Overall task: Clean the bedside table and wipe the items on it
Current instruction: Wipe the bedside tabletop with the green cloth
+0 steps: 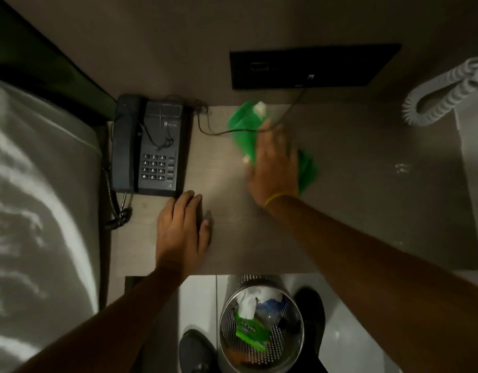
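A light wooden bedside table (pixel 367 184) fills the middle of the view. A black corded telephone (pixel 151 146) lies at its far left corner, handset in the cradle. My right hand (pixel 273 165) presses flat on a green cloth (pixel 243 127) near the table's back middle; the hand and cloth are motion-blurred. The cloth sticks out above and to the right of the hand. My left hand (pixel 181 232) rests palm-down on the table just in front of the phone, fingers together, holding nothing.
A thin black cable (pixel 283 114) runs from a black wall panel (pixel 313 65) across the table's back toward the phone. A white coiled cord (pixel 442 95) hangs at the far right. A mesh waste bin (pixel 262 327) with rubbish stands below the front edge. The bed (pixel 36 197) lies left.
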